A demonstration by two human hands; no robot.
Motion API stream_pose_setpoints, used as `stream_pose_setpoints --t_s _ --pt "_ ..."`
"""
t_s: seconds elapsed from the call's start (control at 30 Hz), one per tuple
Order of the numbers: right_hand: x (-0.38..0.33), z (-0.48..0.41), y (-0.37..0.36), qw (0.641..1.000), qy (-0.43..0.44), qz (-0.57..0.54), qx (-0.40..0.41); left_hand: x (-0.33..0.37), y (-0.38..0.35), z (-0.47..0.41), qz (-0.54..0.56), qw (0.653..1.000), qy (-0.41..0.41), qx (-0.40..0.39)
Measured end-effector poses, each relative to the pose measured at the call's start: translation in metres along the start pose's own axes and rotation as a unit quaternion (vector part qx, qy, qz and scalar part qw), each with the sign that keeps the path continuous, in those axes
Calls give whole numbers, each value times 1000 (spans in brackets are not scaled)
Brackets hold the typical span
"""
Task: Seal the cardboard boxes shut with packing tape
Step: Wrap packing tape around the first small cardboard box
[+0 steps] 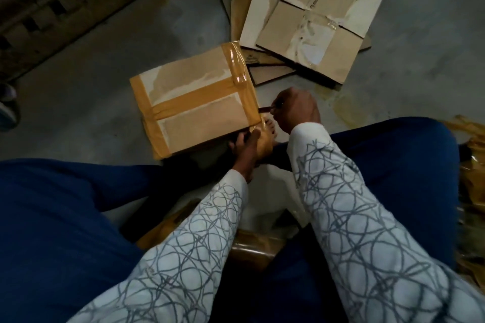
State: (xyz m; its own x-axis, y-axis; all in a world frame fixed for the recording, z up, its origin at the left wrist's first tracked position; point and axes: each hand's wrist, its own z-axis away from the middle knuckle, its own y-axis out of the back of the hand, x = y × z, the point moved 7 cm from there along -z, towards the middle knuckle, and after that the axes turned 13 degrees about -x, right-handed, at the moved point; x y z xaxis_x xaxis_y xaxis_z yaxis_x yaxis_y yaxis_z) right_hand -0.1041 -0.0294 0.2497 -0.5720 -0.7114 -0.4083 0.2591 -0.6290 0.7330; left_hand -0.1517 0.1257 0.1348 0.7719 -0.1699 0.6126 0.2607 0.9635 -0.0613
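Two patterned sleeves (354, 217) reach out over blue trousers (52, 217) to the work on the floor. The left hand (249, 147) is curled at the near right corner of the box (199, 115), pinching a loose stretch of tape (257, 127) that comes off that corner and lies across its fingers. Just beside it, the right hand (296, 113) is clenched round a small dark tool (265, 110), whose tip meets the box's right edge; whether it has a blade cannot be told.

The box sits on the concrete floor (105, 73), flaps closed, with tape along both short ends and one band down the middle seam, so this one looks nearly sealed. Beyond it lies a pile of flattened cardboard (315, 34), and crumpled tape waste (472, 186) sits at the far right.

The likely step is parting the tape at the corner. The hands are almost touching, so a slip of the tool could catch the left fingers. Neither hand pins the box down, so a hard pull might slide it and lift the fresh strip. If tension drops, the free end could fold back and stick to itself.
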Motion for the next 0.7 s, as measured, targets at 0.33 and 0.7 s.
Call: stream_pose_setpoints --t_s 0.33,0.7 --pt "-10 12 -23 994 104 11 -13 13 8 -14 70 997 -13 -35" --pt "2 12 -33 995 88 37 11 -9 -16 7 182 973 123 -65"
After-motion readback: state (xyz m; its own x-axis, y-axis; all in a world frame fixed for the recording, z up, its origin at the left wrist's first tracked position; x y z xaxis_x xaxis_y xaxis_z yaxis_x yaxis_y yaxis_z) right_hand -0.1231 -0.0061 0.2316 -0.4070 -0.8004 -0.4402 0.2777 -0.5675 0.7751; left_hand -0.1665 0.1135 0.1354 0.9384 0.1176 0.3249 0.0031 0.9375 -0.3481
